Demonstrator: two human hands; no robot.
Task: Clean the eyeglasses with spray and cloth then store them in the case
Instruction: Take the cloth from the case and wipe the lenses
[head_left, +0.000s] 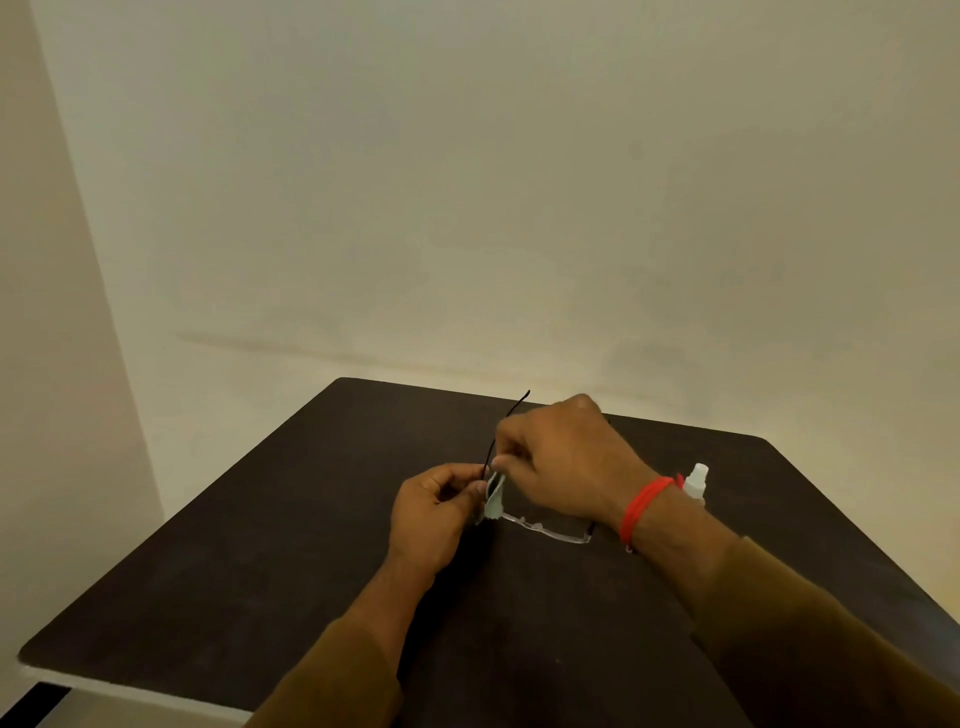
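Note:
The eyeglasses (550, 531) have a clear frame and thin black temples, one of which sticks up past my fingers. My left hand (434, 512) pinches the frame's left end above the dark table (260, 545). My right hand (566, 457) presses a small pale green cloth (493, 501) against the left lens. A small white spray bottle (695, 482) stands upright just behind my right wrist, which wears a red thread band. No case is visible.
The table stands in a corner against cream walls, with its far edge close behind my hands. Its rounded front-left corner lies near the lower left of the view. Both brown sleeves reach in from the bottom.

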